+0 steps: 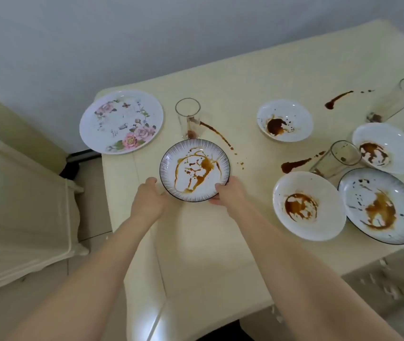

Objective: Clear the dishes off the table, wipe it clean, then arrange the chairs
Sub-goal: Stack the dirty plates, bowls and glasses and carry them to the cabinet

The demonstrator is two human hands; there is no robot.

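A small plate (194, 171) with a dark striped rim and brown sauce smears is near the front left of the cream table (245, 75). My right hand (228, 194) grips its lower right edge, thumb on the rim. My left hand (148, 199) is at its lower left edge, fingers reaching under it. Several more sauce-stained dishes lie to the right: a white bowl (284, 120), a white bowl (308, 205), a large striped plate (380, 205) and another white bowl (385, 147). A clean floral plate (121, 121) sits at the table's left corner.
A glass (187, 121) stands just behind the held plate, with two more glasses (336, 158) (395, 102) on the right. Brown sauce streaks (294, 165) mark the tabletop. A cream chair (11, 205) stands on the left, and a chair back (196, 279) is below my arms.
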